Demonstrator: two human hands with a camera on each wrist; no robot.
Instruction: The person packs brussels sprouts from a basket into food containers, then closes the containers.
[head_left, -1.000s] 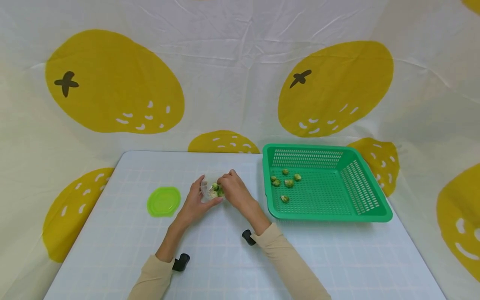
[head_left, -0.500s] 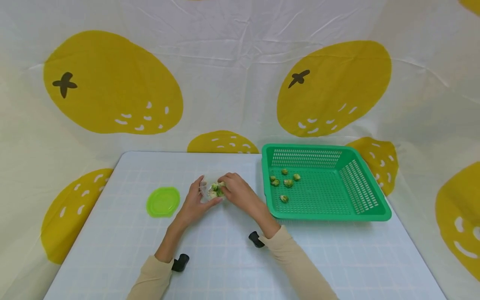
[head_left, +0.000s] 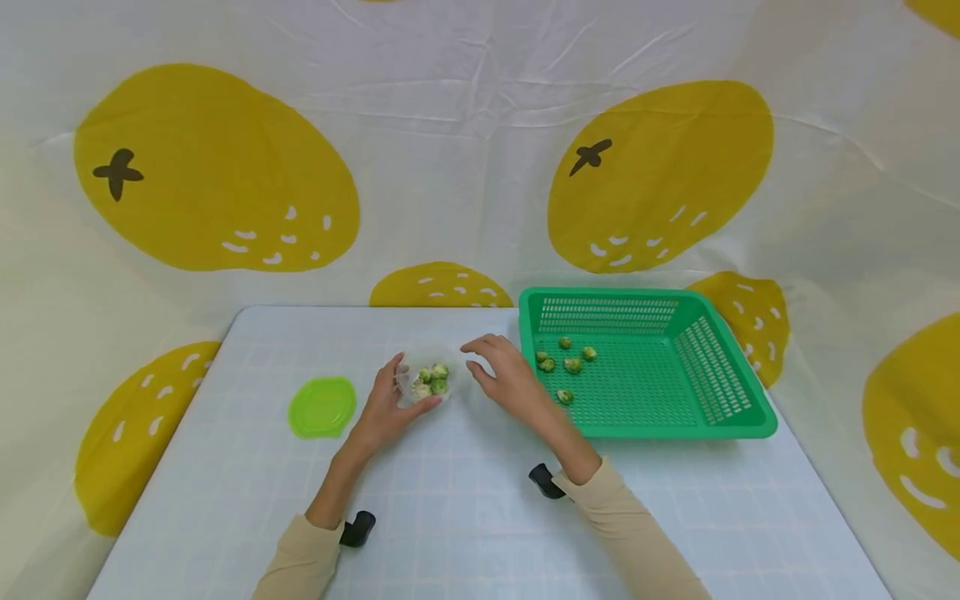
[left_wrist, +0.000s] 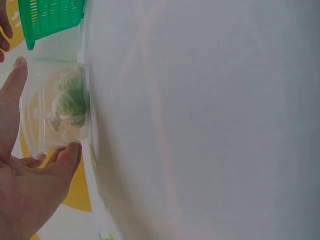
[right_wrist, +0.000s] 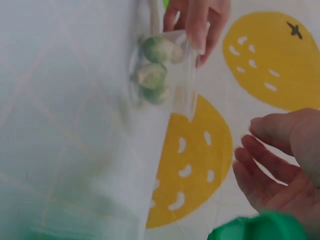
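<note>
A clear plastic container (head_left: pixel 406 385) stands on the table with several Brussels sprouts (head_left: pixel 432 377) inside, seen through its wall in both wrist views. My left hand (head_left: pixel 385 414) grips the container from the left, thumb on the near side and fingers round the far side. To the right of the container, my right hand (head_left: pixel 507 379) is in the air with thumb and fingers apart and nothing between them. In the right wrist view its fingers (right_wrist: pixel 265 157) are relaxed and clear of the container.
A green plastic basket (head_left: pixel 648 429) stands at the right, with several Brussels sprouts (head_left: pixel 573 366) lying in its left part. Left of my left hand lies a lime-green lid (head_left: pixel 322 407). A fruit-print cloth (head_left: pixel 450 167) hangs behind the table's far edge.
My right hand has drawn out of the container and moved right toward the basket, its fingers spreading. The left hand keeps its hold. More of the sprouts in the container now show.
</note>
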